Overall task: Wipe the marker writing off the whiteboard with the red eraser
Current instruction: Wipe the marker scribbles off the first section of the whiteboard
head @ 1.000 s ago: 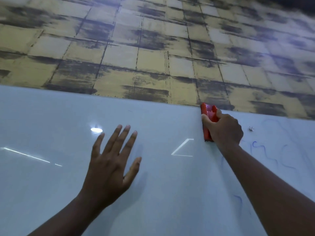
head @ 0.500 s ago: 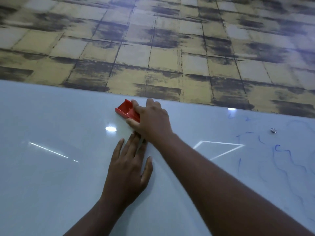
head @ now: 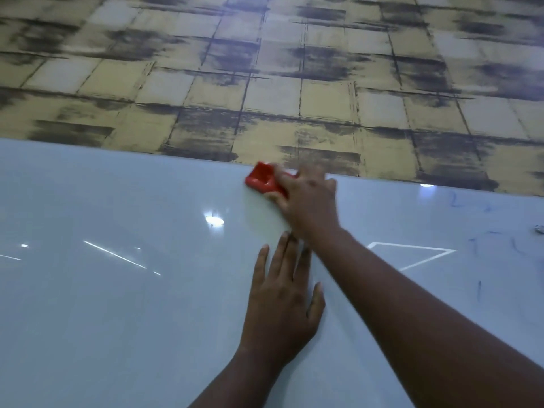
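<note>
Right, my right hand [head: 306, 198]: fingers wrapped over the red eraser [head: 263, 181], gripping it and pushing it flat onto the whiteboard [head: 117, 304]
Eraser spot: close to the board's top edge, about the middle of what I can see, tilted a bit, its far end poking out past my knuckles; it looks smeared with motion
My left hand [head: 282, 301]: released, fingers straight and together, palm down on the board just below my right wrist, holding nothing
Marks left: faint blue marker writing [head: 494, 245] well off to the right, near the top edge and lower down; the patch under the eraser looks clean to me
How I'd do it well: keep the pad flat, not up on one corner, and press evenly so no streaks stay behind
Next stroke, I reckon: sweep back to the right in long overlapping passes until I cover those blue scribbles
Bracing: left palm steadies me, but my arms cross here, so I'd keep it low and clear
Watch out: a small crumpled bit [head: 539, 228] lies by the right edge; I'd wipe round it
</note>
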`<act>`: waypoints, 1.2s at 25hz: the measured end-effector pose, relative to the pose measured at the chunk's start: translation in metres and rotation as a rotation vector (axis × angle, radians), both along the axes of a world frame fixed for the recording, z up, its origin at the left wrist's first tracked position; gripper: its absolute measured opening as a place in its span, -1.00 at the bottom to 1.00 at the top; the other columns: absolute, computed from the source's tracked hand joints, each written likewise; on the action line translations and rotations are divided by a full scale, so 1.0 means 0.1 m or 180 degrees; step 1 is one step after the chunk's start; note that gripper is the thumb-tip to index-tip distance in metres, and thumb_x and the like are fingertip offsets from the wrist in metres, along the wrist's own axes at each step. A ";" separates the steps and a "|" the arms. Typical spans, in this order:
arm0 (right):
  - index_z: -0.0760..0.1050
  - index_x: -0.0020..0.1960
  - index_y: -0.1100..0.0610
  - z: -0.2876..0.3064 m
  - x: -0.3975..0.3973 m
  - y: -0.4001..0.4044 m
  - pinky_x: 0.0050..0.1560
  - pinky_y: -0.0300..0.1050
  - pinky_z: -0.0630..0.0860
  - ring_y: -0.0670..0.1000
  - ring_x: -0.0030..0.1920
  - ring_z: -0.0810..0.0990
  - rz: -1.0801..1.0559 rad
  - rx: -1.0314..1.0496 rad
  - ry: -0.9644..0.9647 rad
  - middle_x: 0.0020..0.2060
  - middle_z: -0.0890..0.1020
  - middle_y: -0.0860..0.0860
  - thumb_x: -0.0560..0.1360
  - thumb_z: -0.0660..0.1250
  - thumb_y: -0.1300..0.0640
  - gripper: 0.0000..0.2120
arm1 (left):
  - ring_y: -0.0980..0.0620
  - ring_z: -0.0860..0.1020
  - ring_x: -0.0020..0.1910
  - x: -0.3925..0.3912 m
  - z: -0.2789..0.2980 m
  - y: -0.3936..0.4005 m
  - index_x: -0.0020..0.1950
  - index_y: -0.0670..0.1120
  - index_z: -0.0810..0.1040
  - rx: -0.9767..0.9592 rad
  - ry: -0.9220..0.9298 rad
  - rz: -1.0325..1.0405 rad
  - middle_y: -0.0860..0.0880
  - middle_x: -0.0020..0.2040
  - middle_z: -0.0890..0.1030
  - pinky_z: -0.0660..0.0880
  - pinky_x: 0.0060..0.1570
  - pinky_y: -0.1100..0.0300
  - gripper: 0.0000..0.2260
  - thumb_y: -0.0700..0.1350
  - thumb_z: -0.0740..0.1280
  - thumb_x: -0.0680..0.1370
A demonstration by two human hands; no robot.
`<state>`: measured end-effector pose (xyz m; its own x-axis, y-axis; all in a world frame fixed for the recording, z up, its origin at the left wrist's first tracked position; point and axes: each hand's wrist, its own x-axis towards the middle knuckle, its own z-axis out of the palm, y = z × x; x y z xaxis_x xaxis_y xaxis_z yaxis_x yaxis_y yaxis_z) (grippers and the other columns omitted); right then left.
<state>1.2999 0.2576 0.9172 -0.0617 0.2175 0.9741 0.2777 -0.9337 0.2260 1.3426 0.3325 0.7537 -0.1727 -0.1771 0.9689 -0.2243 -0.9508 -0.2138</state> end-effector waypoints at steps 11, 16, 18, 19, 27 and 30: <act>0.27 0.59 -0.22 -0.09 -0.06 -0.70 0.19 0.15 0.47 0.16 0.19 0.48 0.0000 0.0010 0.0142 0.13 0.48 0.09 0.61 0.28 -0.26 -0.42 | -0.12 0.20 0.69 0.05 -0.07 0.06 0.67 -0.15 0.30 0.0060 -0.0071 -0.0053 -0.17 0.69 0.26 0.23 0.61 -0.25 -0.40 0.09 0.16 0.67; 0.36 0.56 -0.15 -0.38 0.00 -2.04 0.08 0.17 0.50 0.27 0.09 0.49 -0.0095 0.1362 0.0240 -0.05 0.38 0.08 0.58 0.30 -0.26 -0.42 | -0.17 0.36 0.61 0.01 -0.10 0.08 0.60 -0.15 0.43 -0.0003 -0.0198 0.0058 -0.19 0.63 0.37 0.29 0.54 -0.24 -0.44 0.06 0.19 0.64; 0.37 0.57 -0.13 -0.48 0.02 -2.21 0.04 0.17 0.49 0.29 0.07 0.49 -0.0229 0.1464 0.0195 -0.07 0.38 0.10 0.60 0.30 -0.23 -0.43 | -0.19 0.44 0.54 -0.04 -0.11 -0.04 0.54 -0.15 0.50 -0.0185 -0.0214 0.0105 -0.18 0.57 0.44 0.32 0.48 -0.26 -0.46 0.06 0.18 0.62; 0.37 0.57 -0.10 -0.54 0.06 -2.22 0.02 0.18 0.48 0.30 0.06 0.49 -0.0325 0.1414 0.0123 -0.05 0.41 0.13 0.61 0.30 -0.21 -0.44 | -0.20 0.45 0.53 -0.06 -0.10 -0.13 0.53 -0.15 0.51 -0.0249 -0.0183 0.0123 -0.18 0.55 0.46 0.33 0.46 -0.28 -0.46 0.06 0.17 0.61; 0.25 0.62 0.10 -0.80 0.17 -2.64 0.00 0.12 0.53 0.16 0.08 0.50 -0.0585 0.0010 -0.0333 0.17 0.52 0.17 0.65 0.18 -0.12 -0.40 | -0.18 0.34 0.62 -0.07 0.37 -1.48 0.57 -0.12 0.48 0.0114 -0.0092 0.0117 -0.17 0.63 0.38 0.31 0.50 -0.33 -0.44 0.10 0.12 0.63; 0.37 0.57 0.12 -0.64 0.16 -2.99 -0.15 0.04 0.50 0.19 -0.02 0.53 -0.0517 0.0167 -0.0402 0.06 0.53 0.19 0.63 0.29 -0.12 -0.42 | -0.15 0.21 0.68 0.05 0.45 -1.78 0.67 -0.06 0.34 0.0115 0.0054 0.0191 -0.14 0.69 0.27 0.20 0.58 -0.32 -0.42 0.13 0.05 0.68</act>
<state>1.3164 -0.0417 0.8531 -0.1521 0.1836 0.9712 0.0951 -0.9753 0.1992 1.3475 0.1545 0.7990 -0.1443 -0.2215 0.9644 -0.1709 -0.9544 -0.2448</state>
